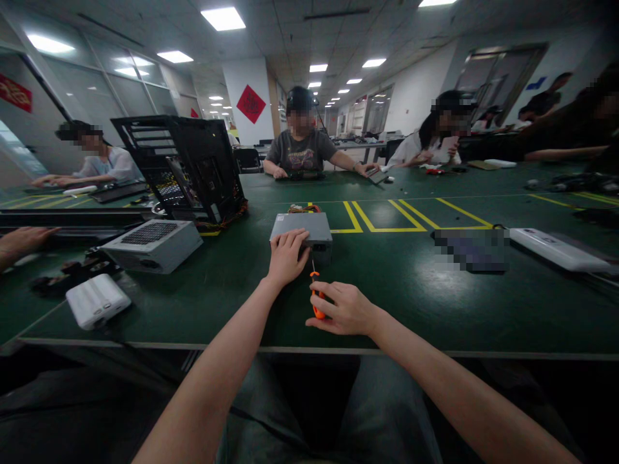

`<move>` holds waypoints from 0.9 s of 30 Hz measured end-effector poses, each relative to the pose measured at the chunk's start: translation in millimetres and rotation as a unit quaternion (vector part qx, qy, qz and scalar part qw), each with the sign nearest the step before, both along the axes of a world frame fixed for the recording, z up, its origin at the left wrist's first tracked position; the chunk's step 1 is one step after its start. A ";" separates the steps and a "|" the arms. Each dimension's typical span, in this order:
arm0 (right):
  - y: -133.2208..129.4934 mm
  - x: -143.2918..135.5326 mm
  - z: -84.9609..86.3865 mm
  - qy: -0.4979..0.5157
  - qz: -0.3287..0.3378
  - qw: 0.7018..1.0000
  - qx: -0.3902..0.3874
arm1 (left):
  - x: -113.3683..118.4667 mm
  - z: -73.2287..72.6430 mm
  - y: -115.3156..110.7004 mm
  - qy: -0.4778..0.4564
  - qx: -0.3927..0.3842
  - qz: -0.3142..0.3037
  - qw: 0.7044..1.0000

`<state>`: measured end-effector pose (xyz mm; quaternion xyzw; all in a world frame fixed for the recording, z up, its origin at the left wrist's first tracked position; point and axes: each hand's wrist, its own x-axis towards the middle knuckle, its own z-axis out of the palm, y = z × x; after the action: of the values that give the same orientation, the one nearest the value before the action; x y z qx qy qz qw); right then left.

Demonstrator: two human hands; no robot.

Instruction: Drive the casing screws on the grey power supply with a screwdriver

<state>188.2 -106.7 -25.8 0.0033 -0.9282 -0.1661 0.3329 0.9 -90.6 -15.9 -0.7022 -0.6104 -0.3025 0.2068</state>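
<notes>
A grey computer power supply (309,223) lies on the green table in front of me, its socket side towards me and coloured cables behind it. My left hand (289,256) holds its near left edge, fingers over the casing and thumb by the front face. In my right hand (344,308) is a screwdriver (318,308) with an orange and black handle, gripped between thumb and fingers. Its thin shaft points away from me at the lower front of the power supply, close to the socket. Whether the tip touches the casing I cannot tell.
Left of me stand a second power supply (153,245), a black computer case (186,167) and a white power bank (98,300). At right lie a blurred-out dark device (469,250) and a white power bank (556,249). Several people sit around; someone's hand (26,243) reaches in at left.
</notes>
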 end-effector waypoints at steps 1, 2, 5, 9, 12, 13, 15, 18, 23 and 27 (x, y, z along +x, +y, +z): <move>-0.2 0.2 0.4 -0.002 0.001 1.000 -0.001 | 0.1 -0.1 0.1 0.000 0.000 0.001 1.000; -0.4 0.5 0.8 -0.005 0.002 1.000 0.000 | 0.1 -0.3 0.2 -0.001 -0.001 0.003 1.000; -1.1 0.8 1.9 -0.011 0.005 1.000 0.007 | 0.2 -0.6 0.4 0.000 -0.002 0.004 1.000; -1.1 -0.1 0.7 0.005 0.000 1.000 0.010 | -0.2 -1.1 0.7 0.002 0.004 0.003 1.000; -0.4 -0.9 -1.1 0.024 -0.007 1.000 0.004 | -0.7 -1.3 0.8 0.003 0.008 -0.002 1.000; -0.2 -1.0 -1.4 0.026 -0.008 1.000 0.003 | -0.8 -1.3 0.8 0.003 0.009 -0.003 1.000; 0.0 -0.7 -1.2 0.026 -0.008 1.000 0.002 | -0.7 -1.3 0.8 0.003 0.008 -0.002 1.000; -0.5 0.4 0.3 0.016 -0.007 1.000 0.001 | -0.1 -1.2 0.7 0.002 0.006 0.002 1.000; -1.1 0.5 0.9 0.012 -0.002 1.000 0.001 | 0.6 -0.8 0.6 0.002 0.003 0.003 1.000; 0.6 -2.0 -1.7 0.032 -0.005 0.999 -0.008 | 0.6 -0.9 0.8 0.004 0.004 0.003 1.000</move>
<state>186.2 -106.1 -27.6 -0.0096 -0.9185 -0.1605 0.3612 1.4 -89.8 -16.8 -0.7009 -0.6105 -0.3013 0.2126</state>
